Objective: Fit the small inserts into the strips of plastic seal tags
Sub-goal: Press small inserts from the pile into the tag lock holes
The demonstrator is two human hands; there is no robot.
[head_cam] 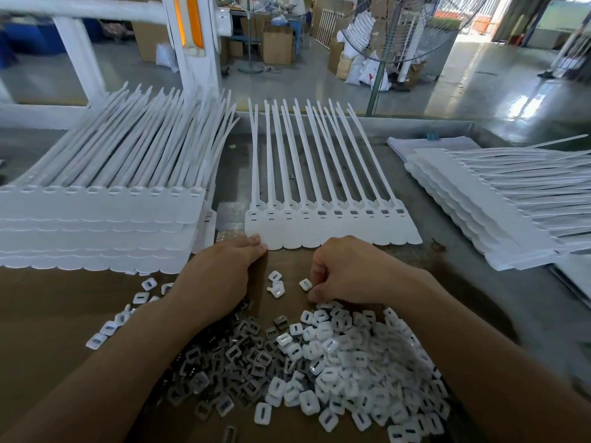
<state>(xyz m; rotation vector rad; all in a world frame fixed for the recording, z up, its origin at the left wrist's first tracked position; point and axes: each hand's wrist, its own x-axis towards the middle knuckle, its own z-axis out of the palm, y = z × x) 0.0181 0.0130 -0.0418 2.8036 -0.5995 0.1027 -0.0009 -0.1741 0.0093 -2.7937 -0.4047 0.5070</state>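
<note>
A strip of white plastic seal tags (332, 231) lies flat in the middle of the table, tails pointing away from me. My left hand (220, 276) rests palm down with its fingertips touching the strip's near left corner. My right hand (348, 270) is curled into a loose fist just below the strip, knuckles up, fingertips down by a loose white insert (305, 284); what its fingers hold is hidden. A heap of white inserts (358, 362) and a heap of small metal clips (236, 359) lie on brown cardboard near me.
A tall stack of tag strips (105, 219) stands at the left, touching the table edge. Another stack (499, 203) fans out at the right. Loose inserts (276, 284) lie between my hands. Beyond the table are a fan stand (379, 75), boxes and the factory floor.
</note>
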